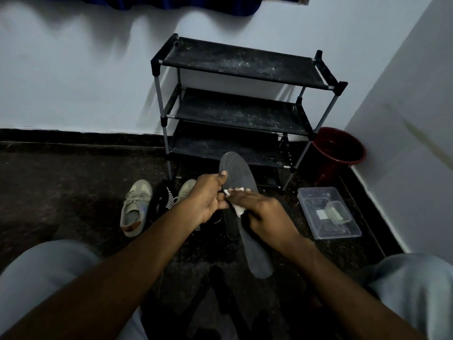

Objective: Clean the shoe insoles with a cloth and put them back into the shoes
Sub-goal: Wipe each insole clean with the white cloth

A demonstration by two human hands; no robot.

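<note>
Head view looks down over a dark speckled floor (61,192) where a black three-tier shoe rack (235,104) stands against the pale wall, its fabric shelves dusty and bare. A dark red bucket (339,153) sits just right of the rack, and nearer, by the right wall, lies a clear plastic box (316,217) with a smaller clear container inside it. Left of the hands a grey-beige shoe (134,207) lies on the floor, with the toe of its mate (186,188) showing past the left wrist; between them is a black item with white stripes and faint pale lettering too small to read. A grey insole (237,173) is held up in the middle, toe end pointing toward the rack; a second grey insole (257,256) lies on the floor below. The left hand (208,200) grips the raised insole at its edge, thumb pressed on the top face, fingers curled under. The right hand (264,214) is closed on a small white cloth (236,207), fingertips pressing it against the insole.
</note>
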